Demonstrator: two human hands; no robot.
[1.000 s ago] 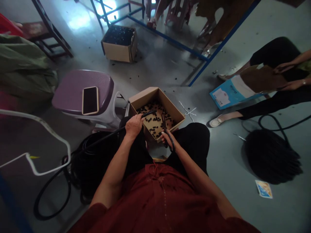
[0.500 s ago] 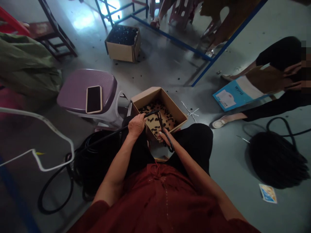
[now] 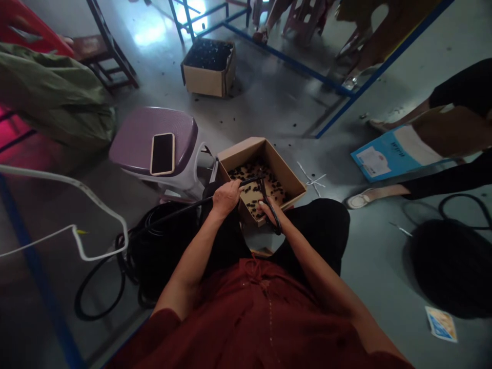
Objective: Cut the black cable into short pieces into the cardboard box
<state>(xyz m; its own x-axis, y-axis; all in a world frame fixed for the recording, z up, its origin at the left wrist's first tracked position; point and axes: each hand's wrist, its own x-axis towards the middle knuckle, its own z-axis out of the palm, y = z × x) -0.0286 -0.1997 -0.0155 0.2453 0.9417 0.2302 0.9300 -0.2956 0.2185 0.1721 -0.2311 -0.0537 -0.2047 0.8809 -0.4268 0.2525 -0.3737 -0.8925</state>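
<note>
My left hand [image 3: 226, 199] is closed around a black rubber-like tube [image 3: 184, 209], whose end sticks out to the right past my fingers. The tube runs back left to a dark coil [image 3: 161, 256] beside my leg. In my right hand [image 3: 270, 209] is a pair of black-handled scissors [image 3: 276, 223], with the blades up at the tube's end. Whether the blades are apart or together is too small to tell. Below both hands, between my knees, stands an open cardboard box [image 3: 286, 169] with many short black pieces [image 3: 251, 169] scattered inside.
Left of the box is a purple-topped stool [image 3: 130, 136] bearing a phone [image 3: 162, 154]. A second box [image 3: 203, 82] full of black pieces stands farther back. On the right are a blue carton [image 3: 384, 156], a seated person's legs and a black tube bundle [image 3: 453, 266]. White string [image 3: 313, 182] lies nearby.
The whole view has shifted, so the scene sits a little farther right. My hands keep their hold on the tube and scissors, nearly unmoved over the box.
</note>
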